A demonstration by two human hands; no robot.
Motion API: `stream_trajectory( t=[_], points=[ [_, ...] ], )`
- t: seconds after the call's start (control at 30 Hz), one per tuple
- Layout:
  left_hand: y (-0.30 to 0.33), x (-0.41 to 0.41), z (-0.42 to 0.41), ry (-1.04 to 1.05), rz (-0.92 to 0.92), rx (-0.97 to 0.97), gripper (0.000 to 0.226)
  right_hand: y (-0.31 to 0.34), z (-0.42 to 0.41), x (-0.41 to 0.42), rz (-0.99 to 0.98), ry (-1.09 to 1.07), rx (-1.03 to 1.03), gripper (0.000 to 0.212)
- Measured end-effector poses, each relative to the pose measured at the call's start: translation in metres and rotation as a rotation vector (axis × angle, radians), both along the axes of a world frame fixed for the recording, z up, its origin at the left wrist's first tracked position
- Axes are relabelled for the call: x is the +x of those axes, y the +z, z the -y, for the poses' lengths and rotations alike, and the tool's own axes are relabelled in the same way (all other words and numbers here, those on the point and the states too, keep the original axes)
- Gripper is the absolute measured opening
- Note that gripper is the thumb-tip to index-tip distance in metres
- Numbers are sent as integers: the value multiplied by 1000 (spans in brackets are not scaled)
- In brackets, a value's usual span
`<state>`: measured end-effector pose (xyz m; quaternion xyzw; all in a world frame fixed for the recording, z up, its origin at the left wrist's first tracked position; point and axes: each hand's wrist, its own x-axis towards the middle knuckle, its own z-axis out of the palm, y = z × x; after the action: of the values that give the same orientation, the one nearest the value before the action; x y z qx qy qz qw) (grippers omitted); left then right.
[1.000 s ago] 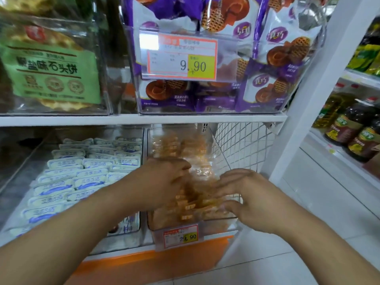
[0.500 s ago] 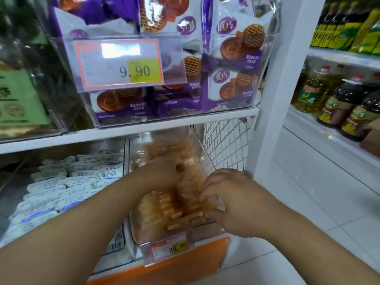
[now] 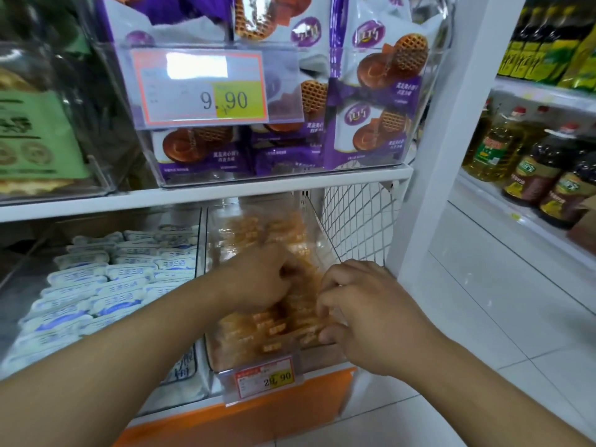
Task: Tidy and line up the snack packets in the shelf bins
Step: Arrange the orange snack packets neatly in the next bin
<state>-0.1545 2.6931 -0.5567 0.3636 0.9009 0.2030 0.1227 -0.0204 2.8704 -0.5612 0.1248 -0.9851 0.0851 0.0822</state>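
**Both hands working the orange packets**

Right hand (image 3: 364,317), nearest, grip pinching orange snack packets (image 3: 274,330) in the clear lower bin (image 3: 258,362); left hand (image 3: 261,279) curls over them, likely squaring rows. Beyond: purple packets (image 3: 371,124) on the shelf above.

Both hands (image 3: 258,279) (image 3: 364,314) in right lower bin (image 3: 222,359) among packets (image 3: 274,327), second bin (image 3: 201,253) at left, waffle bin (image 3: 429,101) on shelf above, bottles (image 3: 529,169) far right.

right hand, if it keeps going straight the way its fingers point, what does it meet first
The right hand points left into the clear bin, fingers curled on the orange snack packets. Those come first; beyond them, probably the left hand, though depth is unclear.
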Motion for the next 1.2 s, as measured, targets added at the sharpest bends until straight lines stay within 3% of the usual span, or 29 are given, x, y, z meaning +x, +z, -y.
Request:
stream_trajectory(
  t=[0.17,0.53,0.6,0.73,0.83,1.0,1.07,1.2],
  points=[
    [-7,4,4,-33,-90,56,33,-6,6,0,-75,-48,10,16],
    [-19,-18,3,-25,-309,263,25,-13,15,-20,-422,-13,-1,14],
    [-19,-19,3,-4,-296,252,23,-13,16,-23,-382,1,23,16],
    [-14,-23,4,36,-162,86,23,-11,13,-27,-114,0,158,24],
    [-6,-25,4,26,-125,17,24,-1,9,-21,-91,-22,121,22],
    [2,-25,11,52,31,57,24,7,7,-10,29,-46,111,96],
    [4,-25,12,110,100,142,30,8,8,-11,84,-14,149,97],
    [6,-32,5,110,-13,110,32,6,7,-14,81,7,146,85]
  ],
)
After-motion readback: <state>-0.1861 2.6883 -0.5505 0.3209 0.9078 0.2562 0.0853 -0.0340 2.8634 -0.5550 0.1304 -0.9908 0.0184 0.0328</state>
